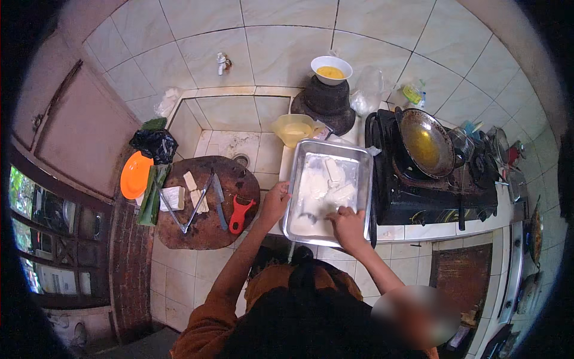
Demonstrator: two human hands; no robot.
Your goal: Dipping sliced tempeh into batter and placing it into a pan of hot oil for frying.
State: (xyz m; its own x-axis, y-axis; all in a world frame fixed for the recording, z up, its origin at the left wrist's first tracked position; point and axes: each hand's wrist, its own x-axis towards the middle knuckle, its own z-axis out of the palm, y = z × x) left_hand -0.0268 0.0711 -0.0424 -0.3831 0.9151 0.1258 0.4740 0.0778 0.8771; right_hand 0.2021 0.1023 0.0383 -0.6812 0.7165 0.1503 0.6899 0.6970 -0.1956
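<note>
A rectangular metal tray (294, 179) holds white powder, perhaps flour, and several white blocks (332, 170) coated with it. My left hand (276, 203) is at the tray's left rim, its fingers closed on the edge. Over the lower right of the tray is my right hand (350, 226), with bent fingers near the powder; whether they pinch anything cannot be told. To the left, a round wooden chopping board (197, 238) bears a white block (172, 199), cut white pieces (190, 181), metal tongs (197, 205), a knife (219, 193) and a red peeler (241, 214).
A wok with oil (426, 143) sits on the black gas stove (430, 202) at the right. Behind the tray are a yellow plastic bowl (293, 129) and a white bowl of yellow liquid (331, 72) on a dark stone mortar (325, 105). An orange plate (135, 176) lies beyond the board.
</note>
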